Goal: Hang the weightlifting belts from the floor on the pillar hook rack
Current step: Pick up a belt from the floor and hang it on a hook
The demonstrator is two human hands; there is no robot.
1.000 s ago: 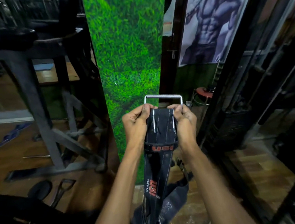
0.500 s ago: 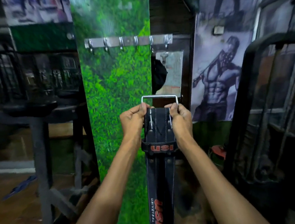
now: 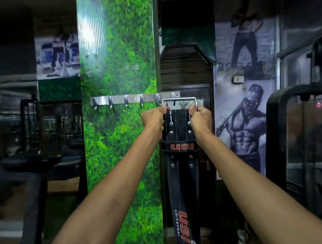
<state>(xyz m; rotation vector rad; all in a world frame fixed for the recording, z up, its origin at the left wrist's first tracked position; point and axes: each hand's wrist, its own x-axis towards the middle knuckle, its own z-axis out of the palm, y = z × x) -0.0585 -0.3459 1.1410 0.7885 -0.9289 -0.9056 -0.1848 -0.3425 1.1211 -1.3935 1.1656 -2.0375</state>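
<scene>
Belt [image 3: 182, 170]: black leather, white stitching, metal rivets, red "USI" lettering on the keeper loop and lower down the strap; held up at arm's length and hanging straight down, its lower end out of view past the bottom edge. Buckle [image 3: 179, 101]: a silver rectangular frame at the belt's top, raised level with the right end of the hook rack [image 3: 135, 99] and overlapping it in view; whether it touched a hook could not be told.

Left hand [image 3: 153, 117]: fingers curled round the belt's top left corner just under the buckle. Right hand [image 3: 200, 116]: fingers curled round the top right corner, matching the left.

Hook rack: a silver bar with a row of hooks, fixed across the pillar [image 3: 122, 125], all visible hooks bare. Pillar: clad in a green leafy print, glossy near the top.

Surroundings: a dark slatted panel [image 3: 184, 68] behind the belt; posters [image 3: 247, 126] of muscular figures on the right wall; dark gym machines [image 3: 29, 151] on both sides.
</scene>
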